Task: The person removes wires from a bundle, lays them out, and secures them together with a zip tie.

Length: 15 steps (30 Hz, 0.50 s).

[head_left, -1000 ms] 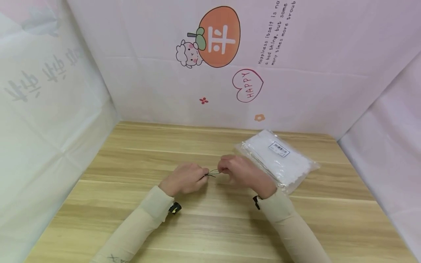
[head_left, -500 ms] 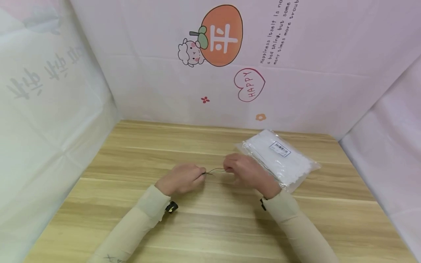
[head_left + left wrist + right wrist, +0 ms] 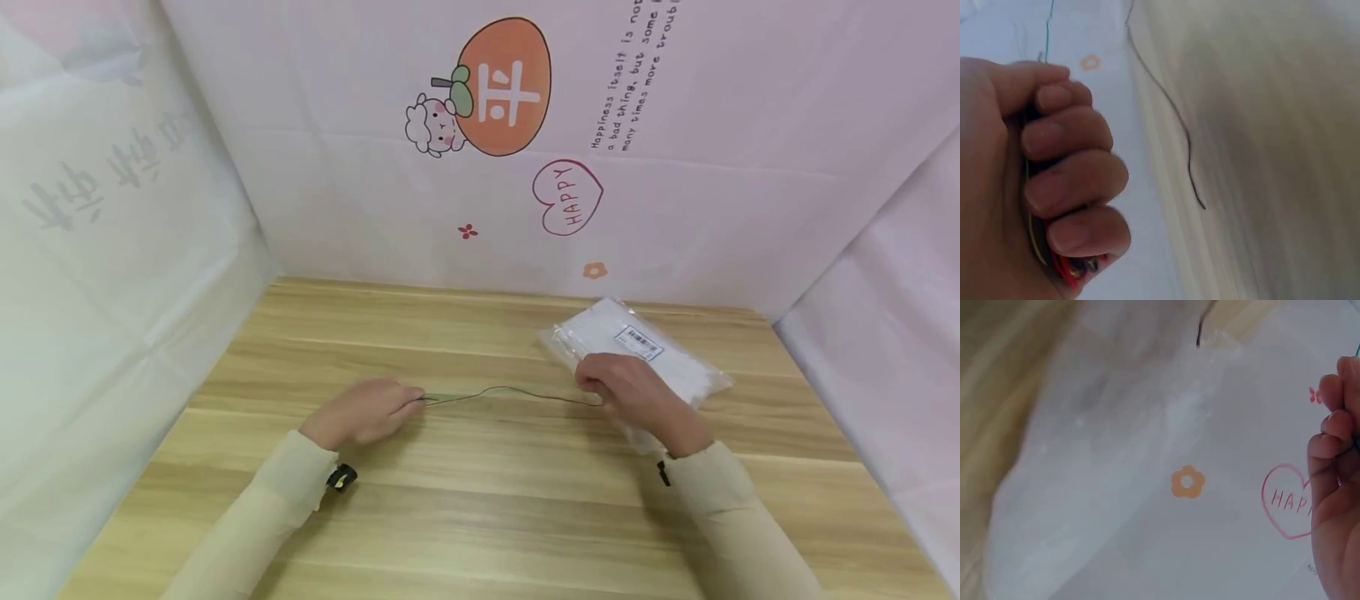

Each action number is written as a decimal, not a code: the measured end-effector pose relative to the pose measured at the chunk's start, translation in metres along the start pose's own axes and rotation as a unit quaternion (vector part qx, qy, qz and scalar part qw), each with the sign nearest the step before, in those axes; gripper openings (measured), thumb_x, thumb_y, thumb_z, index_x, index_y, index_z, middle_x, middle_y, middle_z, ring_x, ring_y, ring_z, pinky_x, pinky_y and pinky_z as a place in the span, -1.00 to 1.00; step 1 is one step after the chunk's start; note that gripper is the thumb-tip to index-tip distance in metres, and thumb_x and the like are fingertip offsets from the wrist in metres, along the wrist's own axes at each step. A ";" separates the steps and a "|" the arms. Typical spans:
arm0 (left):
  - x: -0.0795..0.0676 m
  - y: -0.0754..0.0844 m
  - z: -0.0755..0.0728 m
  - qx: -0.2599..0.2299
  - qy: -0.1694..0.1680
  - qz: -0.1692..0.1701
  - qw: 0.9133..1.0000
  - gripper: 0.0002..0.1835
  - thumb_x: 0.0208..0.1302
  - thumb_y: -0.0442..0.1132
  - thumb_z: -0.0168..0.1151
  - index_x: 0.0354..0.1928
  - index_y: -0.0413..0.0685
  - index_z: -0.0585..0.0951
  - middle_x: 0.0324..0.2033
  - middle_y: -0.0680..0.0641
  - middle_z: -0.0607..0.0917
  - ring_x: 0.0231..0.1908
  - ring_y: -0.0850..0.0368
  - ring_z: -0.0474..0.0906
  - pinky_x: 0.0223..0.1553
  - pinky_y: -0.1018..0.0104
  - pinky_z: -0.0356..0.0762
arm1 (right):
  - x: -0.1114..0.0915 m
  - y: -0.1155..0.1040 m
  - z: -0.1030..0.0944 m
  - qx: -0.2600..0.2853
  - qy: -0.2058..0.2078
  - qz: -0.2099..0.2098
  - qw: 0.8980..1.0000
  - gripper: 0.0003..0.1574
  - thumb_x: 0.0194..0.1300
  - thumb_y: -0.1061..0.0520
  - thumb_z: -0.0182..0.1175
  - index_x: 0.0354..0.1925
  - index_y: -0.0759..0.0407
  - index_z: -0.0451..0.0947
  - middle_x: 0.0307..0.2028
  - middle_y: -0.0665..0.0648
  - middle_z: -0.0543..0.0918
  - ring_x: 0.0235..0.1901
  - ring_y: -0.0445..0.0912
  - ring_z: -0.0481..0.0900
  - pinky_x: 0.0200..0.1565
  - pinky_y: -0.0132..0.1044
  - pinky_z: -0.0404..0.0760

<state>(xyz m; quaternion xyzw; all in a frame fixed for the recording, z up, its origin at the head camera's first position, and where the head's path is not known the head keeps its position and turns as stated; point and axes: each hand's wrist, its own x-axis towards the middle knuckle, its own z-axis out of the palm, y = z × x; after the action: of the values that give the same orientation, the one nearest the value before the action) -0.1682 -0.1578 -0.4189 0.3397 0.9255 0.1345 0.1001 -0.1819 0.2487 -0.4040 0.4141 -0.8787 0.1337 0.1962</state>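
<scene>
My left hand grips a small bundle of thin coloured wires; in the left wrist view red strands and a yellow one show in the palm, mostly hidden by curled fingers. From this hand a thin wire runs over the table, slightly wavy, towards my right hand. The right hand's fingers are curled round a green strand that leaves the left fist. A dark wire with a loose end hangs apart from the left hand.
A clear plastic bag with white contents and a barcode label lies behind and partly under the right hand. White printed cloth walls off the back and sides of the wooden table.
My hands have moved apart, the left one leftwards and the right one rightwards over the bag. The length of wire showing between them has grown much longer.
</scene>
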 end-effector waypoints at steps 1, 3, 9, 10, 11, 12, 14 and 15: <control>-0.002 -0.002 -0.001 -0.004 -0.004 -0.001 1.000 -0.70 0.70 -0.12 -0.08 -0.28 0.04 0.53 -0.56 0.16 0.31 -0.51 0.26 0.26 -0.36 0.27 0.37 | -0.003 0.002 -0.001 0.003 0.001 -0.002 1.000 -0.57 0.13 0.53 0.37 -0.41 0.03 0.52 -0.47 -0.13 0.53 -0.42 -0.29 0.41 -0.33 -0.32 0.51; -0.004 -0.003 -0.002 -0.014 -0.011 0.002 1.000 -0.70 0.70 -0.09 -0.08 -0.28 0.07 0.52 -0.56 0.18 0.29 -0.51 0.28 0.25 -0.36 0.30 0.34 | -0.007 0.003 -0.001 0.010 0.000 -0.009 1.000 -0.58 0.15 0.54 0.35 -0.39 0.04 0.53 -0.47 -0.13 0.54 -0.41 -0.30 0.41 -0.34 -0.34 0.51; -0.005 -0.005 -0.003 -0.030 -0.008 -0.007 0.999 -0.68 0.71 -0.02 -0.09 -0.31 0.15 0.46 -0.56 0.18 0.30 -0.50 0.28 0.27 -0.37 0.31 0.31 | -0.012 0.007 0.001 0.021 0.021 -0.015 0.999 -0.59 0.16 0.53 0.38 -0.40 0.06 0.52 -0.49 -0.12 0.52 -0.43 -0.32 0.36 -0.35 -0.38 0.46; -0.006 -0.005 -0.003 -0.037 -0.006 -0.012 0.999 -0.69 0.71 -0.01 -0.09 -0.31 0.15 0.46 -0.55 0.18 0.31 -0.49 0.27 0.28 -0.36 0.31 0.31 | -0.013 0.007 0.002 0.024 0.023 -0.016 0.999 -0.59 0.16 0.53 0.38 -0.40 0.06 0.51 -0.49 -0.12 0.50 -0.44 -0.32 0.35 -0.35 -0.38 0.45; -0.007 -0.006 -0.003 -0.047 -0.004 -0.017 0.999 -0.68 0.71 0.00 -0.09 -0.31 0.15 0.46 -0.55 0.17 0.32 -0.48 0.26 0.28 -0.36 0.30 0.31 | -0.013 0.008 0.002 0.026 0.025 -0.016 0.999 -0.59 0.15 0.53 0.38 -0.40 0.06 0.50 -0.49 -0.12 0.50 -0.44 -0.32 0.34 -0.35 -0.38 0.44; -0.007 -0.006 -0.003 -0.061 -0.002 -0.020 0.998 -0.68 0.71 0.00 -0.08 -0.31 0.14 0.47 -0.55 0.16 0.33 -0.48 0.24 0.27 -0.37 0.30 0.30 | -0.014 0.008 0.002 0.027 0.026 -0.016 0.999 -0.58 0.15 0.53 0.38 -0.40 0.06 0.50 -0.49 -0.12 0.50 -0.44 -0.32 0.34 -0.35 -0.38 0.44; -0.008 -0.007 -0.003 -0.086 0.001 -0.025 0.996 -0.66 0.71 0.03 -0.09 -0.29 0.13 0.50 -0.54 0.16 0.34 -0.46 0.24 0.27 -0.35 0.30 0.30 | -0.015 0.008 0.003 0.032 0.023 -0.014 0.999 -0.56 0.14 0.56 0.35 -0.41 0.05 0.49 -0.50 -0.13 0.48 -0.44 -0.32 0.33 -0.35 -0.39 0.43; -0.008 -0.008 -0.002 -0.100 0.002 -0.025 0.995 -0.63 0.71 0.06 -0.11 -0.28 0.11 0.51 -0.54 0.16 0.33 -0.47 0.25 0.26 -0.35 0.31 0.29 | -0.015 0.008 0.003 0.033 0.021 -0.014 0.999 -0.55 0.14 0.58 0.33 -0.41 0.05 0.49 -0.50 -0.13 0.47 -0.44 -0.33 0.33 -0.35 -0.39 0.43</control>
<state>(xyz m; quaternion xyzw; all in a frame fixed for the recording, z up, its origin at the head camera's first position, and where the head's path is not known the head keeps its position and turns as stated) -0.1672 -0.1694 -0.4184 0.3041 0.9160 0.2244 0.1348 -0.1801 0.2632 -0.4143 0.4296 -0.8637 0.1686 0.2025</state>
